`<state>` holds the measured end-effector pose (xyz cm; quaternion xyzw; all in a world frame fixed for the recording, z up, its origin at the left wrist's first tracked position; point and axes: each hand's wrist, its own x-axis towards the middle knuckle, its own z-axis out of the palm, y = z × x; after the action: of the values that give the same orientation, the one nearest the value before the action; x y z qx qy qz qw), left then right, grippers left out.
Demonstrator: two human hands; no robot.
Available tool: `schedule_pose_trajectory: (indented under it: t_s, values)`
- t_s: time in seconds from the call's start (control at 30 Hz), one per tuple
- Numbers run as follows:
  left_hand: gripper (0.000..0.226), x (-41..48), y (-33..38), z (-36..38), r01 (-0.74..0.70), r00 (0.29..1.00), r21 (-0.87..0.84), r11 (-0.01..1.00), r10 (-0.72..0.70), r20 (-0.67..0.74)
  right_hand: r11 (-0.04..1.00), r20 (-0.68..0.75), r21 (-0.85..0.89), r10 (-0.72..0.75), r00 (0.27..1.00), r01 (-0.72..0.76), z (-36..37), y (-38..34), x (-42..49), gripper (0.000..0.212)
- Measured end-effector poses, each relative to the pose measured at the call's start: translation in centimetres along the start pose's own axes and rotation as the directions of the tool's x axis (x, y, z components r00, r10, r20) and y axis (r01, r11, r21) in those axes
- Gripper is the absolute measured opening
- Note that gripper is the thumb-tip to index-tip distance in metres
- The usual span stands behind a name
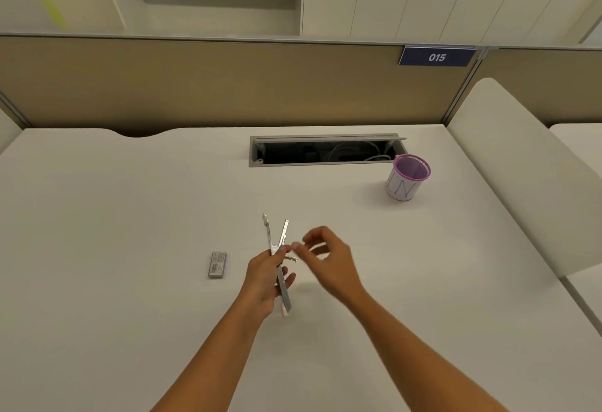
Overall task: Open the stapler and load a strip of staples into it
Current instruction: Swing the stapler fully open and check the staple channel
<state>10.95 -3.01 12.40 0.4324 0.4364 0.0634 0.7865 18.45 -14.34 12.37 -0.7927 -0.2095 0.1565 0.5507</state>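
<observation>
Two bare hands meet just below the middle of the frame, above a white desk (130, 216). The left hand (265, 276) grips the stapler (283, 234) and holds it up off the desktop. Its thumb lies across the point where the metal arms meet, and its fingers (288, 278) curl round the lower bar from behind.

The stapler is slim, silver and swung wide open. Two narrow arms fan upward in a V above the thumb, while a third, longer bar runs down past the palm toward the bottom of the frame. A thin yellowish sliver (292, 259) juts from the joint toward the right; we cannot tell what it is.

The right hand (325, 258) hovers just right of the joint, near the stapler but apart from it. Its fingers are loosely curled, with thumb and forefinger tips close together — we cannot tell whether they pinch anything.

Left of the left hand, a small grey staple box (217, 264) lies flat on the desk, well apart from both hands. Toward the upper right stands a purple mesh cup (407, 180) wrapped in white paper with blue lettering, just in front of an open cable tray (257, 154) set into the desktop. Behind, a beige partition (195, 85) carries a blue sign (436, 57) reading 015.
</observation>
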Motion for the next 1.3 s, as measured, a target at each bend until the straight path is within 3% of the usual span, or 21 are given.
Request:
schedule_pose_trajectory:
  t_s: [0.23, 0.5, 0.73, 1.0, 1.17, 1.3]
  values:
    - [0.016, 1.3, -1.5, -0.7, -0.005, 0.998, 0.115, 0.993, 0.012, -0.055, 0.966, 0.074, -0.257, -0.016, 0.997, 0.035, 2.4, 2.3, -5.0, 0.036]
    - [0.034, 3.0, -4.3, 0.4, -0.062, 0.984, 0.3, 0.952, 0.109, -0.143, 0.871, 0.005, -0.487, -0.073, 0.997, 0.066, 1.2, 4.5, -5.3, 0.01]
    - [0.039, 3.6, -5.1, 1.3, -0.118, 0.969, 0.598, 0.793, 0.223, -0.105, 0.838, 0.119, -0.541, -0.015, 0.993, 0.078, -1.2, 6.6, -3.5, 0.017]
    - [0.056, 3.8, -5.3, 1.2, -0.142, 0.961, 0.793, 0.593, 0.275, -0.034, 0.798, 0.181, -0.557, -0.153, 0.971, 0.23, -2.2, 7.0, -2.5, 0.018]
    - [0.066, 4.0, -5.2, 0.3, -0.141, 0.95, 0.91, 0.389, 0.31, 0.014, 0.763, 0.152, -0.595, -0.201, 0.968, 0.252, -2.1, 7.2, -2.4, 0.019]
    - [0.051, 4.0, -5.0, -1.6, -0.241, 0.905, 0.905, 0.352, 0.417, 0.079, 0.733, 0.132, -0.628, -0.231, 0.964, 0.261, -1.4, 7.3, -2.6, 0.024]
